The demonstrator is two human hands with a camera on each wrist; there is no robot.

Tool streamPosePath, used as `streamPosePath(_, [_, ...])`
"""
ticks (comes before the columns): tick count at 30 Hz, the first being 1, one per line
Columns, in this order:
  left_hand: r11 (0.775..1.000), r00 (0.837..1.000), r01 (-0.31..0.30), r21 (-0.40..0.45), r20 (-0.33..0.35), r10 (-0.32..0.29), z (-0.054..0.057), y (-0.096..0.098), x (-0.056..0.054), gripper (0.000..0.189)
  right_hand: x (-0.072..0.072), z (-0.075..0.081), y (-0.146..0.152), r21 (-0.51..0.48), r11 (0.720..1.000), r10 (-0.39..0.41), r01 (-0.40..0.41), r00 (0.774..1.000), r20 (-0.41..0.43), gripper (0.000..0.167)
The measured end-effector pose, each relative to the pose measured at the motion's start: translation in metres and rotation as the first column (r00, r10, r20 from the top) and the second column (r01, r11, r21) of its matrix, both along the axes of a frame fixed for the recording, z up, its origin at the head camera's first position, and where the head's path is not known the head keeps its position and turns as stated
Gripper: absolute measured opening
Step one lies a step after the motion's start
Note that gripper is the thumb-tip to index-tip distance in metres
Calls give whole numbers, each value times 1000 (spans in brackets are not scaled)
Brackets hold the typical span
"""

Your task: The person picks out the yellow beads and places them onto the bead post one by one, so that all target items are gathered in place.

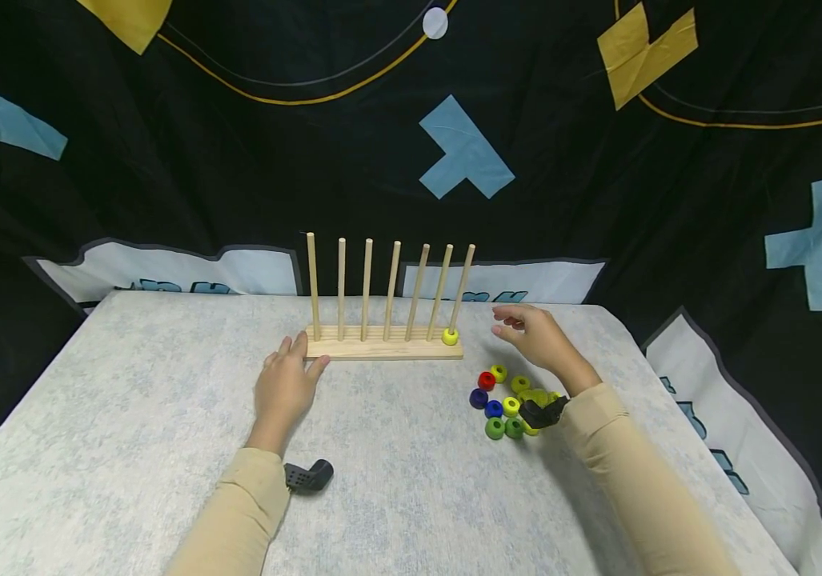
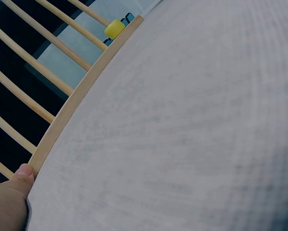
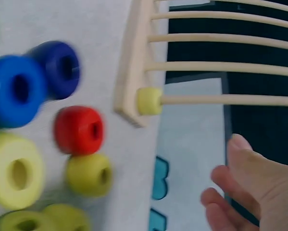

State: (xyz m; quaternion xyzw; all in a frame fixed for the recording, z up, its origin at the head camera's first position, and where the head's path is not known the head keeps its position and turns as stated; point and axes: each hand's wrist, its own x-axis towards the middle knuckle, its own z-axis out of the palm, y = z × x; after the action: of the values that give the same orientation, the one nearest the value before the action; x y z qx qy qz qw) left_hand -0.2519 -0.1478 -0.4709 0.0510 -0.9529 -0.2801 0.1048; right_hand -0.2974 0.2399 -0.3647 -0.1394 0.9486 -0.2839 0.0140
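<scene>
A wooden peg rack [image 1: 385, 349] with several upright pegs stands at the middle back of the table. One yellow bead [image 1: 450, 337] sits at the foot of its rightmost peg. My left hand [image 1: 286, 390] rests at the rack's left end, its thumb [image 2: 22, 175] against the base's front edge in the left wrist view. To the right of the rack my right hand [image 1: 535, 336] hovers over the table with loosely bent fingers and nothing between them. Several loose beads lie below it, among them a red bead [image 3: 80, 130] and a blue bead [image 3: 16, 91].
Green beads [image 1: 495, 428] lie at the front of the loose group, and a dark blue bead [image 1: 479, 398] at its left. A black cloth [image 1: 353, 176] with blue and yellow shapes hangs behind the table [image 1: 166, 416]. Each wrist carries a black camera mount [image 1: 310, 477].
</scene>
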Motion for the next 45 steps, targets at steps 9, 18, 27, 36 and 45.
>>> streamPosePath(9, [1000, 1000, -2, -1, 1, 2, -2, -2, 0, 71, 11, -29, 17, 78, 994, 59, -76, 979, 196, 42])
streamPosePath(18, [1000, 1000, 1, 4, 12, -1, -3, -3, 0, 71, 15, -45, 24, 45, 995, 72, -85, 972, 224, 41])
streamPosePath(27, [1000, 1000, -2, 2, 9, 2, -2, -1, 0, 71, 14, -49, 23, 71, 996, 33, -50, 974, 223, 38])
streamPosePath(36, [1000, 1000, -2, 3, 18, 2, -1, 0, -1, 71, 12, -41, 21, 73, 997, -2, -7, 992, 123, 39])
streamPosePath(45, [1000, 1000, -4, 4, 9, 4, -1, 0, 0, 70, 0, -11, 7, 9, 1000, -28, 29, 998, -63, 40])
